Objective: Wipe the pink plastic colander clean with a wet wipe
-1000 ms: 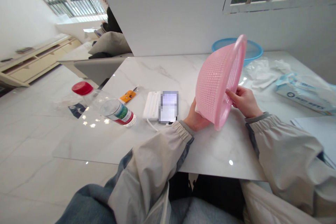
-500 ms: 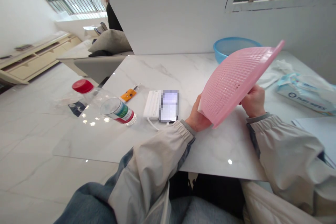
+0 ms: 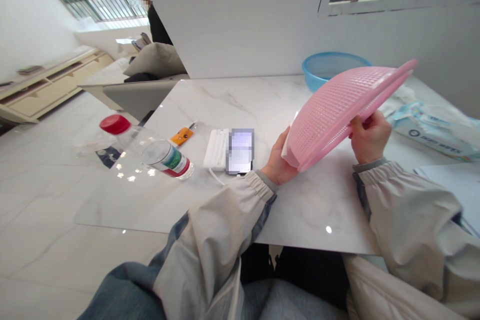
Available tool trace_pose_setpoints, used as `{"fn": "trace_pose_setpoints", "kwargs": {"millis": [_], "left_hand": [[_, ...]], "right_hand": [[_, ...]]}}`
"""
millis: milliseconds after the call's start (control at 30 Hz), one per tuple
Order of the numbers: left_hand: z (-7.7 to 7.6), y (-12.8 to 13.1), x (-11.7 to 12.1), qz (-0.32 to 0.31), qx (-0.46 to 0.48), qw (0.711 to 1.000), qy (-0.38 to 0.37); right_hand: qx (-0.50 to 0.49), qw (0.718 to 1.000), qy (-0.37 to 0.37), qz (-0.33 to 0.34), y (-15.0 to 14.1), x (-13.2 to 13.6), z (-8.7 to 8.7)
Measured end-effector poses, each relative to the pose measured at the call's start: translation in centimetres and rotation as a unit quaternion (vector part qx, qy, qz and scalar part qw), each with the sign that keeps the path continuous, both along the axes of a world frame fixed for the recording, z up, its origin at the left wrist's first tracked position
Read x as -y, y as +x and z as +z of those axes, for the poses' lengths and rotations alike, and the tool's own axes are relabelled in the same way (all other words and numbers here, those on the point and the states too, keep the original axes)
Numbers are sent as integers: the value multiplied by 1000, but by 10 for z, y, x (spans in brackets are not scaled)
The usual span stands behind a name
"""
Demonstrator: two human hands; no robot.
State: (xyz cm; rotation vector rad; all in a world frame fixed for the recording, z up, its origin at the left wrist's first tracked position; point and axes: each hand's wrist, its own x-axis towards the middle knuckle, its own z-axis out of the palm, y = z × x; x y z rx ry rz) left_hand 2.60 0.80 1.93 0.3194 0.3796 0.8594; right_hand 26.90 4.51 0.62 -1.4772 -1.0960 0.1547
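A pink plastic basket with a mesh of small holes is held tilted above the table, its rounded outside facing up and to the left. My right hand pinches its rim from the right side. At the lower left of the basket, my left hand is curled against the outside, with a white wipe showing between palm and mesh. Most of the left fingers are hidden behind the basket. A blue basin stands behind it.
On the left of the marble-look table stand a bottle with a red cap, an orange item, a white power bank and a phone. A wipes pack and papers lie right. A person is beyond.
The pink basket has tipped flatter, its rim end shifting right and its lower edge rising. My right hand has moved slightly right and up with the rim. The left hand has shifted slightly left.
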Motion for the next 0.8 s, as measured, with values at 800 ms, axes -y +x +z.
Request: {"fn": "trace_pose_setpoints", "kwargs": {"millis": [800], "left_hand": [[3, 3, 2, -16, -7, 1000, 1]], "right_hand": [[33, 999, -9, -29, 0, 1, 5]]}}
